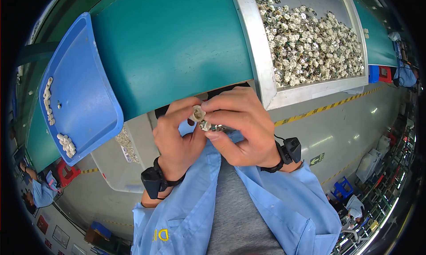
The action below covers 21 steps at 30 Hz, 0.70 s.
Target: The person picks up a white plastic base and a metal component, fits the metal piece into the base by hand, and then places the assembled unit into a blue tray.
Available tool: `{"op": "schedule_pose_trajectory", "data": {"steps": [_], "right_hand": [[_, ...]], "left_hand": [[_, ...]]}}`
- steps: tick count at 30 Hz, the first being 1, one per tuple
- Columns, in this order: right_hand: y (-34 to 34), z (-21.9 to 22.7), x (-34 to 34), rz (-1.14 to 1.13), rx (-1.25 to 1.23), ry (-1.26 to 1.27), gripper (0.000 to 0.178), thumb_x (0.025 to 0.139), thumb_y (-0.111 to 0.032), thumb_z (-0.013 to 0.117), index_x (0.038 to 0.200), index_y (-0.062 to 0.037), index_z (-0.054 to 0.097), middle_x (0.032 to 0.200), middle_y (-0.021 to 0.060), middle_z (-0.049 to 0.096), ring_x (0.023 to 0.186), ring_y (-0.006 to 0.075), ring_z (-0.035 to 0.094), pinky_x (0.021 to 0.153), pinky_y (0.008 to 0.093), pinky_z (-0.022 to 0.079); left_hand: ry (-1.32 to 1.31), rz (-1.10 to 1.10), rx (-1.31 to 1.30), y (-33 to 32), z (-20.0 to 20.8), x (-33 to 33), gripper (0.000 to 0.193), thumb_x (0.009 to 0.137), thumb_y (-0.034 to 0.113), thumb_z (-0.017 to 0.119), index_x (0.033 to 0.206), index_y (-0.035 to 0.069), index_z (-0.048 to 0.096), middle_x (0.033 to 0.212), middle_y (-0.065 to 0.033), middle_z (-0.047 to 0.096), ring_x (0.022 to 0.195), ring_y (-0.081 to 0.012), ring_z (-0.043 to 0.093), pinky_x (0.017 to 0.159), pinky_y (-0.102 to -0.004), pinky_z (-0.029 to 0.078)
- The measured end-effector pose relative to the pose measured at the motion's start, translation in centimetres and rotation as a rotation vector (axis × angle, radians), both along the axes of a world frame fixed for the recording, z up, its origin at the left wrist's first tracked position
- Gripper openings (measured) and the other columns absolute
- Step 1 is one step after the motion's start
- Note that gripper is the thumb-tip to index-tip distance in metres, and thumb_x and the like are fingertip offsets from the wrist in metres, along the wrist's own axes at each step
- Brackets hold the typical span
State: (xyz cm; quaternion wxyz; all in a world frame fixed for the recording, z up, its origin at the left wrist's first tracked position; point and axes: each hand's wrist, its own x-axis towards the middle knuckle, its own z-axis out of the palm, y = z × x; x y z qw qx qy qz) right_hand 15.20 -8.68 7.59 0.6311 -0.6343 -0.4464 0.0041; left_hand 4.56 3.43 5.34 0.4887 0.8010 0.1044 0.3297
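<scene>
My left hand is closed on a small cream-white, hollow cup-shaped ceramic piece, its open end showing. The fingers of my right hand touch the side of that piece. Pinched low between my right thumb and fingers is a small white-and-metal part, partly hidden by the fingertips. Both hands meet in front of my chest, just off the near edge of the green bench.
At the left, a blue tray holds several white pieces in a row and a cluster. A metal-framed tray at the right is heaped with small white-and-metal parts. Below the bench stands a translucent bin. People sit farther off.
</scene>
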Motion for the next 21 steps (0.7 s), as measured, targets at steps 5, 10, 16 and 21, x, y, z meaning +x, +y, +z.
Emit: {"op": "schedule_pose_trajectory", "data": {"steps": [5, 10, 16, 21], "right_hand": [[-0.1, -0.2, 0.1, -0.016, -0.129, -0.039, 0.022, 0.083, 0.001, 0.073, 0.104, 0.0030, 0.067, 0.106, 0.0181, 0.070, 0.089, 0.0267, 0.065, 0.078, 0.0357, 0.052], [-0.4, -1.1, 0.3, -0.032, -0.171, 0.114, 0.019, 0.087, 0.003, 0.069, 0.105, 0.0043, 0.066, 0.104, 0.0178, 0.069, 0.089, 0.0245, 0.065, 0.077, 0.0331, 0.052], [-0.7, -1.4, 0.3, -0.031, -0.167, 0.181, 0.018, 0.089, 0.004, 0.067, 0.107, 0.0050, 0.065, 0.101, 0.0174, 0.069, 0.088, 0.0228, 0.064, 0.077, 0.0309, 0.052], [-1.0, -1.1, 0.9, 0.002, -0.170, 0.165, 0.020, 0.087, 0.004, 0.067, 0.107, 0.0042, 0.066, 0.102, 0.0175, 0.069, 0.088, 0.0229, 0.064, 0.078, 0.0316, 0.051]], "left_hand": [[0.289, -0.121, -0.176, 0.3, -0.5, 0.0, 0.037, 0.091, 0.001, 0.067, 0.125, 0.002, 0.052, 0.102, -0.0119, 0.069, 0.074, -0.0182, 0.064, 0.065, -0.0297, 0.053], [0.311, -0.281, -0.869, 0.5, -0.5, -0.3, 0.033, 0.097, 0.002, 0.054, 0.131, 0.002, 0.051, 0.103, -0.0052, 0.061, 0.081, -0.0133, 0.056, 0.072, -0.0274, 0.048], [0.256, -0.249, -1.008, 0.9, 0.4, -0.7, 0.036, 0.099, 0.001, 0.054, 0.135, -0.002, 0.054, 0.105, -0.0087, 0.061, 0.086, -0.0154, 0.058, 0.075, -0.0300, 0.048], [0.257, -0.177, -0.243, 1.0, 0.2, -0.6, 0.036, 0.096, 0.002, 0.062, 0.131, -0.003, 0.060, 0.108, -0.0126, 0.063, 0.090, -0.0184, 0.061, 0.077, -0.0314, 0.050]]}}
